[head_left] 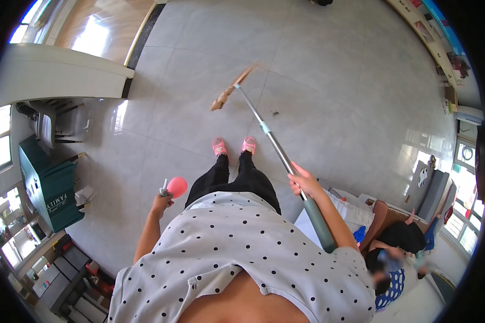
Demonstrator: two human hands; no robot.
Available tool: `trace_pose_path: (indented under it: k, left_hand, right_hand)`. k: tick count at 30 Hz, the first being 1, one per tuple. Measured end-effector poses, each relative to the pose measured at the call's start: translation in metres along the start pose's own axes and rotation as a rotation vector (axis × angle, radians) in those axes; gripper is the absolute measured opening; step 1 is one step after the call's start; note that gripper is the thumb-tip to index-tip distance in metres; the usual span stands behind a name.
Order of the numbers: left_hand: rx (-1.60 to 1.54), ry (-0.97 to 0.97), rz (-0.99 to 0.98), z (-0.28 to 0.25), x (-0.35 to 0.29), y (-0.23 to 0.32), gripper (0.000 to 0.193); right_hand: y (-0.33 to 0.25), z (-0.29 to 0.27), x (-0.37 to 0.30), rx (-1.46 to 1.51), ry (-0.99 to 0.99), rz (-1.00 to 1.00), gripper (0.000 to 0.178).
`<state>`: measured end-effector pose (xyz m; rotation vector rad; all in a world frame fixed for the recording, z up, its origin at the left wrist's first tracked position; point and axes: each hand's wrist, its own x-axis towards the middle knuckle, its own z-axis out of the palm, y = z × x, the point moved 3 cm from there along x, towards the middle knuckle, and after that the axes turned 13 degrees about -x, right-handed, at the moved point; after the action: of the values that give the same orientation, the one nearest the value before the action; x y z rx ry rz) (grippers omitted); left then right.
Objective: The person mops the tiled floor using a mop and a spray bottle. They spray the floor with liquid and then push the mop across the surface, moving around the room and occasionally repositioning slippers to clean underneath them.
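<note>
My right hand [303, 180] is closed round the metal shaft of a mop [277, 146], just above its green grip, which runs back beside my right forearm. The mop's narrow brown head [235, 88] rests on the grey tiled floor [318, 64] ahead of my feet. Down at my left side, my left hand [163, 202] is closed on a small pink balloon [177, 187]. A short white stick-like piece and a greyish bit show at the fingers; what they are I cannot make out. A small dark clump of dirt [275, 113] lies right of the mop's shaft.
My pink shoes [219, 146] stand behind the mop head. At left are a green cloth-covered rack [51, 185] and a chair [47, 126]. Another person [401, 237] is on a seat at lower right, near a white bag [353, 210]. A low cabinet [425, 37] lines the far right.
</note>
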<state>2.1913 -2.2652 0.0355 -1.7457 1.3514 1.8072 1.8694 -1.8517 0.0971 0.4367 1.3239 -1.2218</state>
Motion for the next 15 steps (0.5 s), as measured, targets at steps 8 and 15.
trace_pose_path:
  k: [8,15]
  left_hand:
    - [-0.054,0.046,-0.014,0.005,-0.010,-0.018,0.009]
    - [0.027,0.045,-0.083,0.009,-0.027,-0.038,0.008]
  right_hand:
    - [-0.065,0.069,0.157,-0.158,-0.229,0.052,0.055]
    - [-0.072,0.009,0.137,-0.282,-0.168,0.079,0.061]
